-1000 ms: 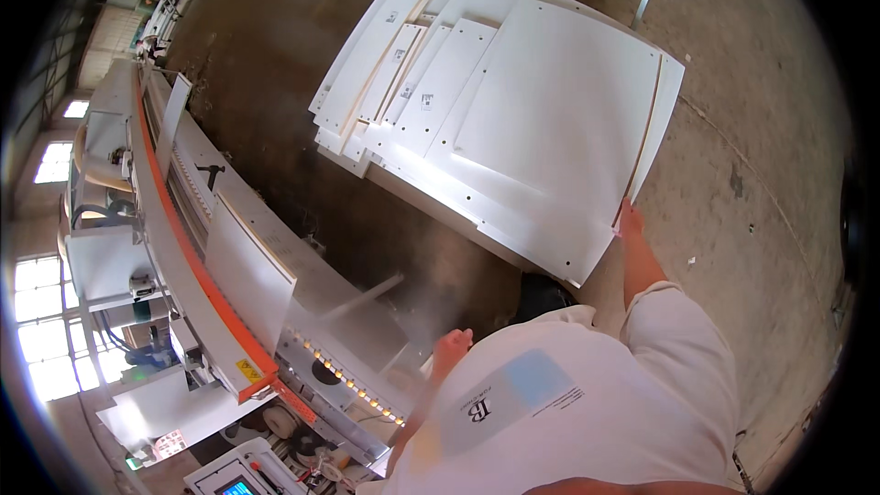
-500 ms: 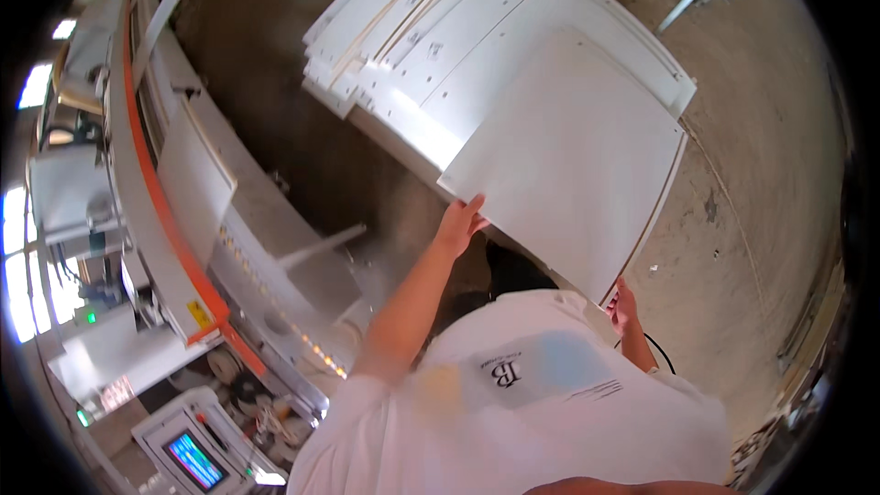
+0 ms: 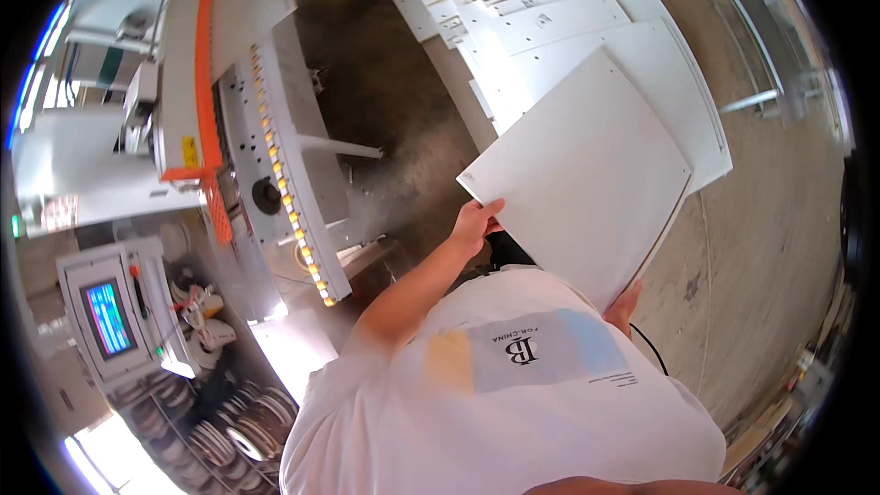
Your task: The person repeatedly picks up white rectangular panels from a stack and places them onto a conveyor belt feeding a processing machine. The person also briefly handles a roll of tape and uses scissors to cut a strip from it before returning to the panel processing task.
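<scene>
Fingers of the left hand (image 3: 477, 223) curl over the near left corner of a white panel (image 3: 587, 174), thumb on top, while the right hand (image 3: 626, 301) grips the panel's near right corner from beneath, only its fingertips showing past the white T-shirt (image 3: 513, 403). The board is held clear of the pile, tilted, its long axis running away from the person toward the stack of white panels (image 3: 559, 27) just beyond; its far edge overlaps the stack's near right corner. Both hands sit at the near edge, the left the more exposed. The stack's boards are fanned unevenly, some with small drilled holes. Below lies a bare concrete floor (image 3: 761, 247). To the person's left stands a long grey machine (image 3: 275, 156) with an orange guard and a row of small lit rollers, and a control screen (image 3: 108, 316) glows nearer the lower left.
</scene>
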Demonstrator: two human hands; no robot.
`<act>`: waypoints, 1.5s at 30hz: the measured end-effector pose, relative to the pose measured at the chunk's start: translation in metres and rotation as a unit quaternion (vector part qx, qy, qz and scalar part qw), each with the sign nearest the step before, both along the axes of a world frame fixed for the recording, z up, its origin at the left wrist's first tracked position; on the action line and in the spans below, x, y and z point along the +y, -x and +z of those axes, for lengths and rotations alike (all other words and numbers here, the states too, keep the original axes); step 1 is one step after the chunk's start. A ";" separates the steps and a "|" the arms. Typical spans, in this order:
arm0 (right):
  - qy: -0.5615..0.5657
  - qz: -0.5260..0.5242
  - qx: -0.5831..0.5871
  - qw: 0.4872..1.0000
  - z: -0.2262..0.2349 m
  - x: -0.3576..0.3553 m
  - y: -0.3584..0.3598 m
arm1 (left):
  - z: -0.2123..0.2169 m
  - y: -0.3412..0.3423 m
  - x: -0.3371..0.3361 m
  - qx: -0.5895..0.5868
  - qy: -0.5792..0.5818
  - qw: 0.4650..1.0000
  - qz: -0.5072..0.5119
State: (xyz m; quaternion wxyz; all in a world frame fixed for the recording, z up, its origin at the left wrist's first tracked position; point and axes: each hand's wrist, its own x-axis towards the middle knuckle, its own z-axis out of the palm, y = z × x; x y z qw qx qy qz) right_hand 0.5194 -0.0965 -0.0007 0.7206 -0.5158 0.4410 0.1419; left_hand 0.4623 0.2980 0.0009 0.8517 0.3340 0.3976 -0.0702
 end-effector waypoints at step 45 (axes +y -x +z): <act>0.075 0.811 -0.191 0.548 0.013 0.392 0.211 | -0.069 0.454 -0.148 0.208 -0.149 0.902 0.347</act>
